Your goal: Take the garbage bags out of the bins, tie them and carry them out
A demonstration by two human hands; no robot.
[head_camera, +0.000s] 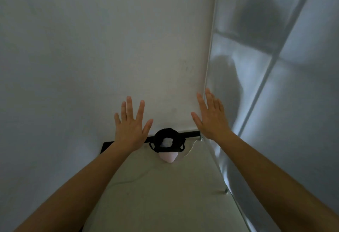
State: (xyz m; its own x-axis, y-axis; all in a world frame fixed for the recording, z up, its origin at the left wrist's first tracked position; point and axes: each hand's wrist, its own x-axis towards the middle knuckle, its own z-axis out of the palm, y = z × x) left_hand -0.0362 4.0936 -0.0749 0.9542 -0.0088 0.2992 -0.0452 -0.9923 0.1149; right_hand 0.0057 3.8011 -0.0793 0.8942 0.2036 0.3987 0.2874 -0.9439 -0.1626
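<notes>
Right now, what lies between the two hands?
In the head view, bare wall shows between the left hand and the right hand; just below that gap stands the bin, lined with a black bag.

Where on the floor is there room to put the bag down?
The floor in front of the pink bin, running along the glass panel, is free. It is tight where the bin and its black bag sit by the wall. The left hand and right hand hold nothing.
</notes>
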